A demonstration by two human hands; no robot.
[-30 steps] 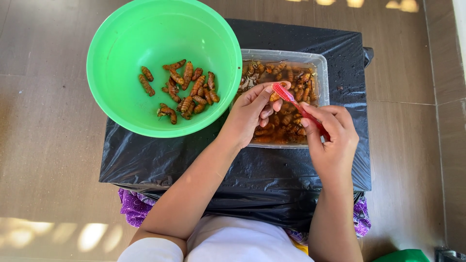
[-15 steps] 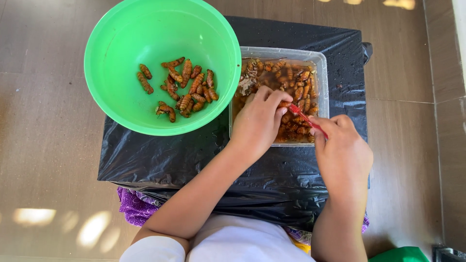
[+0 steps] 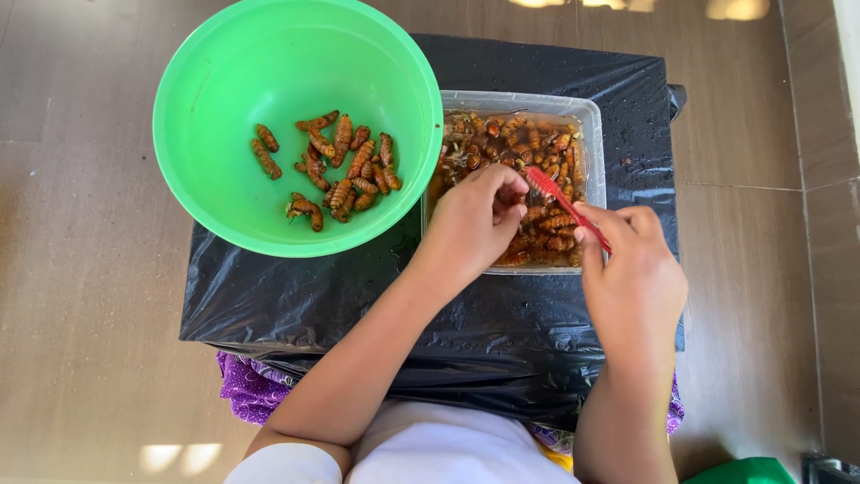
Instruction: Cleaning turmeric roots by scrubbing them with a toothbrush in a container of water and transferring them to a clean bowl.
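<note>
My left hand (image 3: 473, 220) hovers over a clear rectangular plastic tub (image 3: 593, 125) of brown grubs in brownish liquid, fingers pinched together on one grub. My right hand (image 3: 632, 278) holds a red toothbrush (image 3: 563, 199) by its handle, the brush head pointing at the grub in my left fingers. To the left stands a large green bowl (image 3: 206, 179) with several orange-brown grubs (image 3: 336, 170) lying in its bottom.
Bowl and tub rest on a surface wrapped in black plastic sheet (image 3: 305, 300). Brown floor tiles (image 3: 81, 269) surround it. Purple patterned cloth (image 3: 246, 394) shows under the sheet's near edge. A green object (image 3: 743, 471) lies at the bottom right.
Both hands dipped lower over the tub. The brush head came down against the grub pinched in my left fingers.
</note>
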